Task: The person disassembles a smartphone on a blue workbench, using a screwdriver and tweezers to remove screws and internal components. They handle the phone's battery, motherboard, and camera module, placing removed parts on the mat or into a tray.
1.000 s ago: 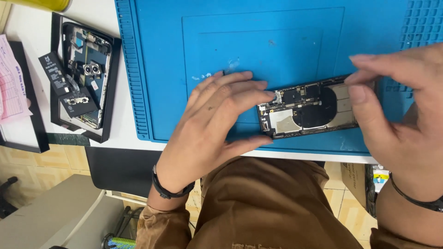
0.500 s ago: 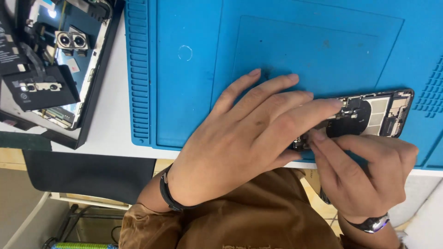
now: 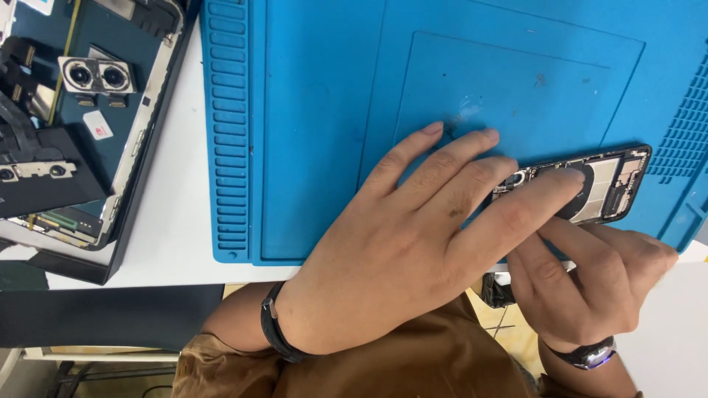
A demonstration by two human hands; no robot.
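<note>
the opened phone at the near right of the blue mat is pressed flat by the left hand, its near edge pinched by the right hand.

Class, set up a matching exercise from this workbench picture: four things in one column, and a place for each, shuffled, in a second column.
Things:
1. opened phone
2. dual camera module
3. blue repair mat
4. left hand

Places:
A. in the tray at far left
B. fingers spread over the phone's near end
C. at the mat's right side
D. covering the white table

Pairs: 1-C, 2-A, 3-D, 4-B
</note>
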